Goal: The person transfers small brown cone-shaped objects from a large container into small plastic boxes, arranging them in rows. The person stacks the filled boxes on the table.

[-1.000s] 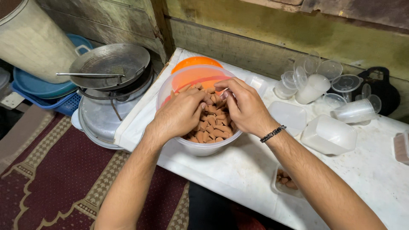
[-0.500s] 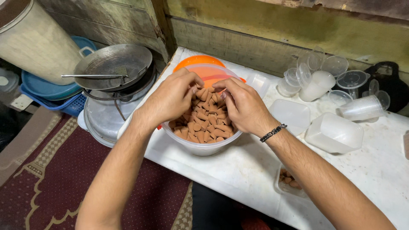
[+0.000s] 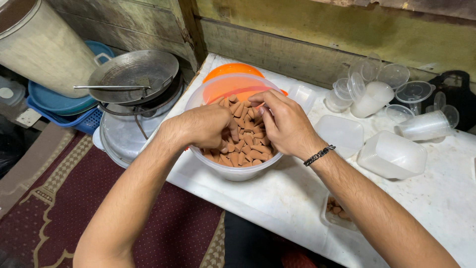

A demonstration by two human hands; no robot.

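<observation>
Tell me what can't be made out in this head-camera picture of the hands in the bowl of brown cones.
- Left hand: fingertips buried among the brown cones; whether its grip holds any is hidden.
- Right hand: palm faces down, so what it covers is unseen.
- Small tray of cones: partly hidden by the right forearm.
- Orange lid: mostly behind the clear bowl.
- Tall drum: cut off by the top-left edge.

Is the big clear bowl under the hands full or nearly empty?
Fairly full: brown cones pile above mid-height in the clear bowl, both hands in them.
</observation>
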